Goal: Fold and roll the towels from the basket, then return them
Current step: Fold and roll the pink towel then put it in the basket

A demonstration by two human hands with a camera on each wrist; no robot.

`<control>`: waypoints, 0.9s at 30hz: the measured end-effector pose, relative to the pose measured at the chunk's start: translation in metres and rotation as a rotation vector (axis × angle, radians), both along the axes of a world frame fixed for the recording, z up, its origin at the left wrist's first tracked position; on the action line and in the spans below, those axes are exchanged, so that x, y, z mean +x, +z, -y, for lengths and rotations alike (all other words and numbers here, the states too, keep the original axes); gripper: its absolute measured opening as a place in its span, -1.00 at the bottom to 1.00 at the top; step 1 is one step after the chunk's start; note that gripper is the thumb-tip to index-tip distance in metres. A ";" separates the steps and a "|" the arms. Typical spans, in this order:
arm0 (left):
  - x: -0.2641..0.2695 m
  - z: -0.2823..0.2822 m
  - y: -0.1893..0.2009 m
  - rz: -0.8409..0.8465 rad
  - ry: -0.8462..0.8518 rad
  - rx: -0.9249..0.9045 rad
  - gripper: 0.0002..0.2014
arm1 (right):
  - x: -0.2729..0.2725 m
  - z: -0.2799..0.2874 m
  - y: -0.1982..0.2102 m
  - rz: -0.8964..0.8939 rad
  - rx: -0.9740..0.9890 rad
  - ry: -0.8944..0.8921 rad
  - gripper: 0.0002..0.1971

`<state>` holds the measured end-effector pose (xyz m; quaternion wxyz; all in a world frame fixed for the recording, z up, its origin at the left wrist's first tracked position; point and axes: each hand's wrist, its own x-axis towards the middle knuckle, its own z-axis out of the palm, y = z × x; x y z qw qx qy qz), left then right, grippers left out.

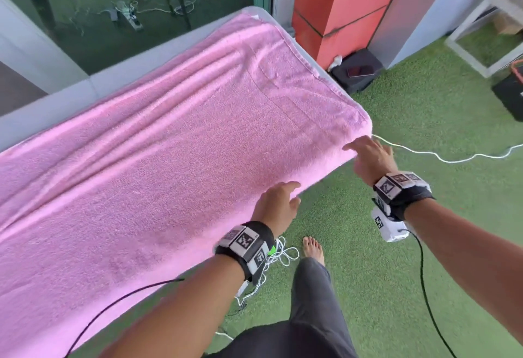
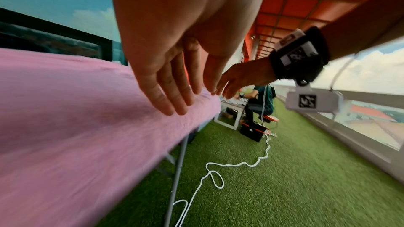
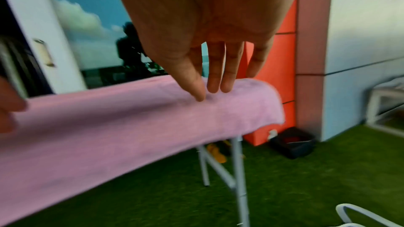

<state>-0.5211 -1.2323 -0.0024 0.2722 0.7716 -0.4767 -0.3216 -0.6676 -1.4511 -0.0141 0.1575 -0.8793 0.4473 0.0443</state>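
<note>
A large pink towel [image 1: 175, 137] lies spread flat over a grey folding table [image 1: 70, 97], its near edge hanging over the side. My left hand [image 1: 278, 205] hovers at the towel's near edge with straight fingers [image 2: 166, 99], holding nothing. My right hand [image 1: 368, 154] reaches toward the towel's near right corner [image 3: 262, 103], fingers [image 3: 218, 82] extended and spread just above the cloth. No basket is in view.
Green artificial turf [image 1: 424, 244] covers the floor. A white cable [image 1: 441, 156] snakes across it by the table's corner. A black box [image 1: 358, 70] with a phone on it sits by the orange pillar [image 1: 339, 12]. A seated person [image 2: 260, 99] works farther down the walkway.
</note>
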 end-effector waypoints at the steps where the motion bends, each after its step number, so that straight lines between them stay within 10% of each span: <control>1: 0.004 -0.017 0.000 -0.003 0.033 0.009 -0.68 | 0.009 -0.023 -0.002 0.056 0.045 0.049 -0.56; 14: 0.109 -0.366 -0.031 0.405 0.724 0.414 -0.54 | 0.165 -0.308 -0.016 0.191 0.276 0.851 -0.64; 27: 0.141 -0.418 -0.012 0.201 0.838 0.178 -0.77 | 0.211 -0.330 -0.015 0.028 0.262 0.930 -0.88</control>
